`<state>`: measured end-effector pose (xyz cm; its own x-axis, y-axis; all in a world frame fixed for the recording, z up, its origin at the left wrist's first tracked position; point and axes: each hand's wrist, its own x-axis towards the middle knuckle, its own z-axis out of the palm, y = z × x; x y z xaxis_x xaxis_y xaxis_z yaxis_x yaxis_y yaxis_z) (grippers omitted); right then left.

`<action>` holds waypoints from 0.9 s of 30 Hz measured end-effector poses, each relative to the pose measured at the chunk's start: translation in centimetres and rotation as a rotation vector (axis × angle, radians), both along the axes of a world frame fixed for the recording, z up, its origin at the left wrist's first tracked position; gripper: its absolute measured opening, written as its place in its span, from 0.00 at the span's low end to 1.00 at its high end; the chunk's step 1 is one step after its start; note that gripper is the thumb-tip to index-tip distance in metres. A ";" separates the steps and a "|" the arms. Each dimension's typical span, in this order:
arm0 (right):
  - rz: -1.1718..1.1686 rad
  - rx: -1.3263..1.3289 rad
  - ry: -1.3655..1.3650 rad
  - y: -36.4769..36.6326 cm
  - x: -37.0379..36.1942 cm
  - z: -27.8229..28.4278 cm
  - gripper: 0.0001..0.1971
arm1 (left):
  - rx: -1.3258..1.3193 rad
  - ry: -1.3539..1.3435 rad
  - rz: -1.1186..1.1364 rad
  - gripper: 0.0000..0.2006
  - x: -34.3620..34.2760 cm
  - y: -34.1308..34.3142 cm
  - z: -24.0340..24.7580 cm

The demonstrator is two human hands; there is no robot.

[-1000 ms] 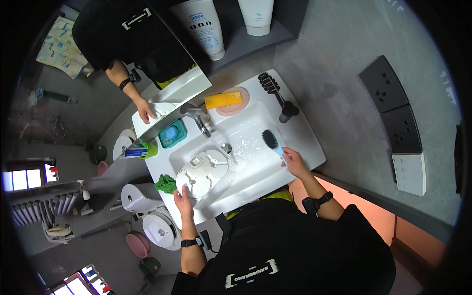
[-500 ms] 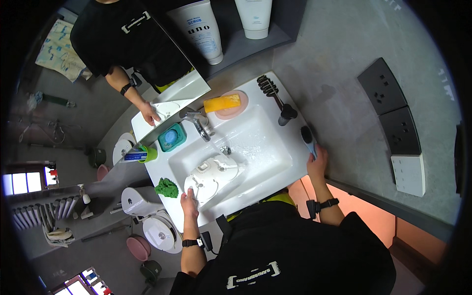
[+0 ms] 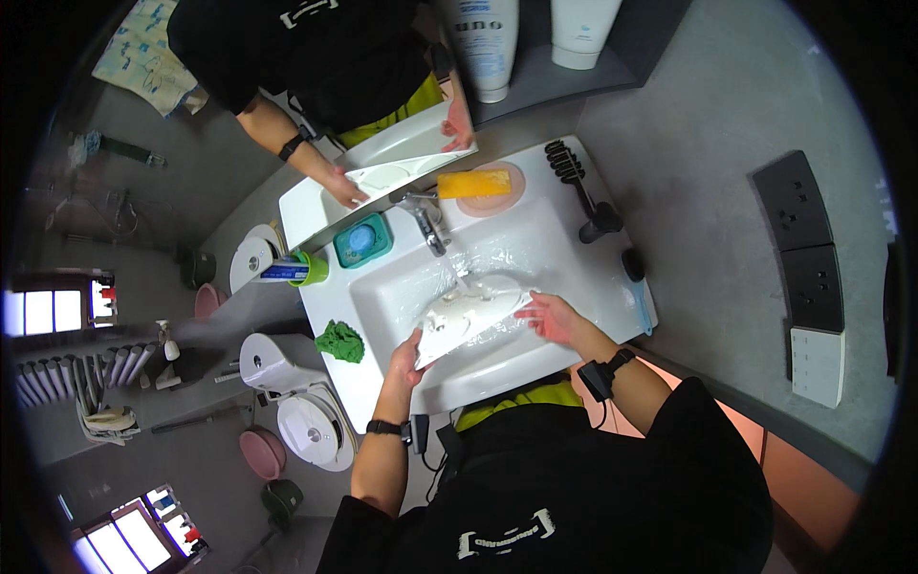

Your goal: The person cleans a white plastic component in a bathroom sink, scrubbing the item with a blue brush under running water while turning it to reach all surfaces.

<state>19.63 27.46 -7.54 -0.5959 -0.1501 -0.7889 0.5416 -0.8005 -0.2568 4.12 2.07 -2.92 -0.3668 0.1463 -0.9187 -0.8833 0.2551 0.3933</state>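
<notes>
My left hand [image 3: 405, 358] is closed on the near left end of a white moulded plastic piece [image 3: 469, 319]. The piece is long with rounded ends and recesses, and is tilted over the basin of the white sink [image 3: 382, 385]. A thin stream from the silver tap [image 3: 427, 228] runs down onto it or just behind it. At the piece's right end my right hand [image 3: 555, 320] has its fingers apart, the tips at or very near the edge. A blue-handled brush with dark bristles [image 3: 640, 294] lies on the sink's right rim.
Green scrubbing mesh [image 3: 340, 342] sits on the left rim. Along the back are a green cup [image 3: 309, 270], a teal soap dish [image 3: 363, 240] and a yellow sponge [image 3: 473, 184] on a pink dish. A black brush [image 3: 600, 220] lies at back right. A mirror borders the left.
My right hand has let go of the blue-handled brush on the right rim and moved left to the plastic piece. My left hand has lifted and tilted the piece. The head view has shifted.
</notes>
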 end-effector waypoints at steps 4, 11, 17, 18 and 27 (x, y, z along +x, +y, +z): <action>-0.206 0.063 -0.036 0.1 -1.0 -2.3 0.11 | 0.096 -0.029 -0.013 0.18 -0.6 1.0 -1.1; -0.437 0.411 -0.064 1.2 -1.2 2.4 0.10 | 0.160 0.036 -0.214 0.24 -1.6 4.2 -5.5; -0.453 0.721 0.040 0.4 0.0 4.1 0.11 | 0.205 0.067 -0.314 0.32 -0.6 7.9 -9.6; -0.448 0.725 0.052 0.3 0.2 4.0 0.11 | 0.226 0.085 -0.278 0.32 -0.7 8.0 -9.8; -0.402 0.305 0.105 -0.2 -2.4 -2.1 0.10 | 0.082 0.218 0.072 0.25 -3.3 2.9 -8.2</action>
